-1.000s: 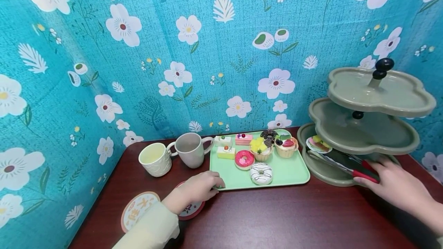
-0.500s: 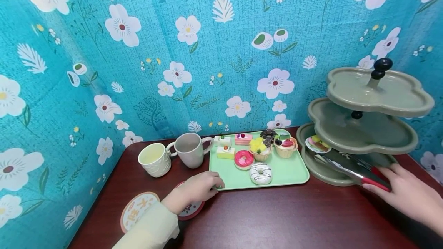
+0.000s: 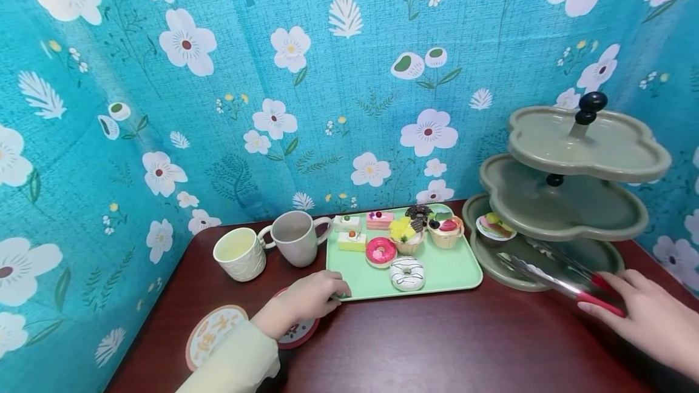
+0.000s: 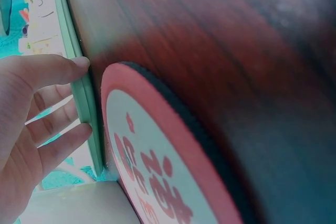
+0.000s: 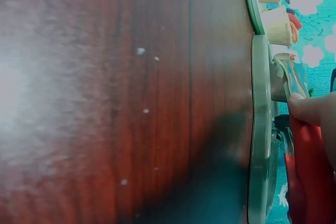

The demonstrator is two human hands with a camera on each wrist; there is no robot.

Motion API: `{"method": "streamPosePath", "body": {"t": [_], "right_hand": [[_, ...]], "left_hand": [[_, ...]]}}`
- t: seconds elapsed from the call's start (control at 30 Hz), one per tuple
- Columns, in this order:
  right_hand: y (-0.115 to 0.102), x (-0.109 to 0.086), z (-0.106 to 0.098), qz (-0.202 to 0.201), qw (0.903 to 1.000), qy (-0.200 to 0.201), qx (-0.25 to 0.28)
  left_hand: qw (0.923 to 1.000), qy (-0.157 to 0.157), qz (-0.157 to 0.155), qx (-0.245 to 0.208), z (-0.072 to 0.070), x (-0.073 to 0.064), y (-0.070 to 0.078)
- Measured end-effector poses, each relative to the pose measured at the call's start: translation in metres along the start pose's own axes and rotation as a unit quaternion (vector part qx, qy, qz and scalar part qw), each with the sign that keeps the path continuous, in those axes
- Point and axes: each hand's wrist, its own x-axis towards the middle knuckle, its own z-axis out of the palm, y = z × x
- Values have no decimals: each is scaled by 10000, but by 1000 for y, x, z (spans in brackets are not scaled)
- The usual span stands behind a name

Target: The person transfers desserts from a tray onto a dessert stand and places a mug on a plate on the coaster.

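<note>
My left hand (image 3: 315, 295) pinches the front left corner of a light green tray (image 3: 360, 281), thumb and fingers at its rim (image 4: 79, 90) in the left wrist view. On it are a pink donut (image 3: 381, 251), a white striped donut (image 3: 407, 273), a chocolate donut (image 3: 419, 213), two fruit tarts (image 3: 445, 232) and several small cake slices (image 3: 352, 241). My right hand (image 3: 641, 314) grips red-handled metal tongs (image 3: 551, 282), arms spread, their tips over the bottom tier of a grey-green stand (image 3: 491, 268). Beside the tips sits a small fruit-topped cup cake (image 3: 495, 228), apart from them.
Two more tiers rise above the tongs, the middle tier (image 3: 568, 208) and the top tier (image 3: 592, 144). A cream cup (image 3: 240, 255) and a grey mug (image 3: 297, 238) stand left of the tray. An orange-rimmed coaster (image 3: 214, 335) and a red-rimmed coaster (image 3: 297, 333) lie near my left arm.
My right hand has drawn the tongs back toward the front right, away from the small cup cake, and their arms have spread. The cup cake has settled more upright. My left hand stays put.
</note>
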Motion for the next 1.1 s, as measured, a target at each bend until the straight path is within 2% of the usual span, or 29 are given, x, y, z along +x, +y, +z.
{"method": "streamPosePath", "body": {"t": [0.27, 0.6, 0.73, 0.87, 1.1], "right_hand": [[-6, -12, 2, -90, 9993, 327, -127], [-24, -20, -8, -83, 9997, -142, -185], [-33, -22, -13, -200, 9991, -263, -250], [-41, -21, -17, -299, 9991, -264, -175], [-55, -13, -21, -658, 9978, 19, -53]], "left_hand": [[10000, -10, -88, -43, 1, -2, -1], [10000, -11, -70, -65, 2, -2, -2], [10000, 14, -39, -13, 1, -2, -2], [10000, 35, -3, 28, 2, -1, -2], [9999, 96, 48, 18, 2, -1, -1]]}}
